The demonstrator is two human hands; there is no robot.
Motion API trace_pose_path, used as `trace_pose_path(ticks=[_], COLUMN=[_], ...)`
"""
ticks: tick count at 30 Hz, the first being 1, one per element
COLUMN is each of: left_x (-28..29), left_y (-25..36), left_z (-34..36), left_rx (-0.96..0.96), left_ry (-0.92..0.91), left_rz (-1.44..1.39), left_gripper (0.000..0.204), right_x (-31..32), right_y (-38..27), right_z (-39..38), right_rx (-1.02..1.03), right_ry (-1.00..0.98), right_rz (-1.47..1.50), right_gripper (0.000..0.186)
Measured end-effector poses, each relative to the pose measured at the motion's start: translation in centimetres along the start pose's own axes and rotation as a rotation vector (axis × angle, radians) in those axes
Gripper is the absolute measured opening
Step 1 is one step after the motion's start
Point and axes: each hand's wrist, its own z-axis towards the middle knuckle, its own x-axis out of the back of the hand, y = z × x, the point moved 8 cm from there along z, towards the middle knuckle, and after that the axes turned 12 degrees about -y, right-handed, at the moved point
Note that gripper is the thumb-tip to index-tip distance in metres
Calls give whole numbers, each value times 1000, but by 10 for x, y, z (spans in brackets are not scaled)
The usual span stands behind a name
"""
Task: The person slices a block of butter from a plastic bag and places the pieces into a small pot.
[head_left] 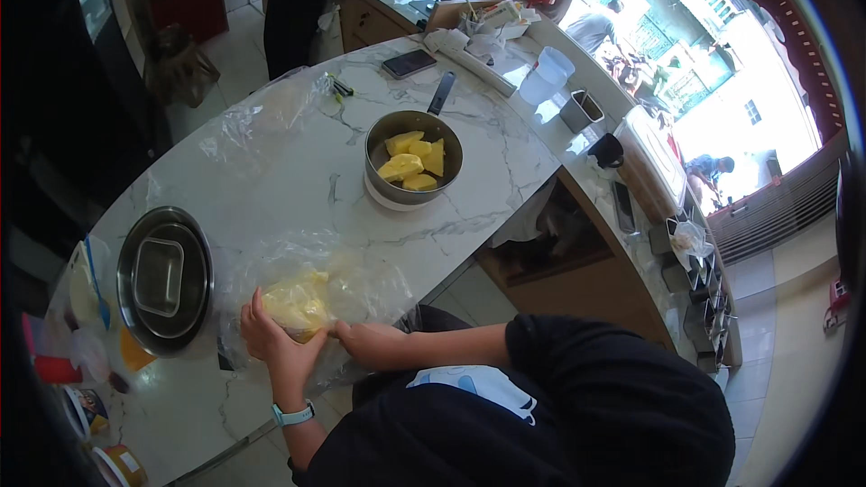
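Could slip or smear — soft yellow block (296, 305), likely butter, wrapped in thin clear plastic wrap (361, 280) near the table's (298, 162) front edge; a hard squeeze risks tearing the film or squashing the block out of shape. Could also slide toward the edge, with loose, crinkled wrap giving little grip on smooth marble.

Left hand (271, 343) cupped around the block's near-left side, fingers curled partway, pressing through the plastic — not fully closed. Right hand (370, 343) pinching at the block's lower right corner, fingertips drawn together on the wrap; exact grip hard to tell under the film.

Well apart: metal bowl (413, 153) of yellow chunks farther back, nested steel pans (164, 278) to the left.
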Motion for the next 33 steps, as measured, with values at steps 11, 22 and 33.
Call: trace_pose_path(ticks=[11,22,33], left_x=[5,3,3], left_y=[2,-4,-35], left_z=[0,2,-5], left_rx=[-167,-136,-188], left_ry=[128,181,49], left_rz=[-129,-134,-290], left_gripper=[95,77,80], right_x=[2,6,61], right_y=[6,24,-15], right_z=[-20,21,-21], right_rx=[-234,-75,-53], right_ry=[-20,-121,-64], right_rz=[-157,-152,-329], right_gripper=[19,24,26])
